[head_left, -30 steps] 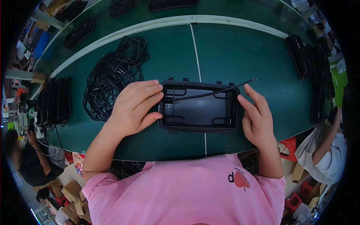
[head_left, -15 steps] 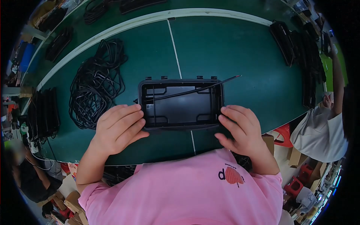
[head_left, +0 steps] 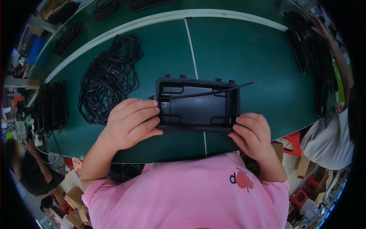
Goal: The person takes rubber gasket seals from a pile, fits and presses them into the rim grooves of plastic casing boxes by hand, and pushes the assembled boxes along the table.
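A black open plastic box (head_left: 198,108) lies in front of me on the green table (head_left: 236,45), its hinge tabs along the far edge. One black cable (head_left: 213,92) runs from its left wall across the inside and out over the upper right corner, ending in a bare reddish tip. My left hand (head_left: 133,124) holds the box's left side, fingers on the wall and thumb near the lower corner. At the lower right corner, my right hand (head_left: 252,135) grips the box between fingers and thumb.
A tangled heap of black cable (head_left: 108,80) lies left of the box. Black cases stand in rows at the left edge (head_left: 49,105) and right edge (head_left: 299,51). A co-worker in a light top (head_left: 328,141) is at the right, another in dark clothing (head_left: 36,171) at the left.
My right hand has come down from the box's upper right side to its lower right corner, its fingers now closer together. The co-worker at the right has reached an arm up toward the cases.
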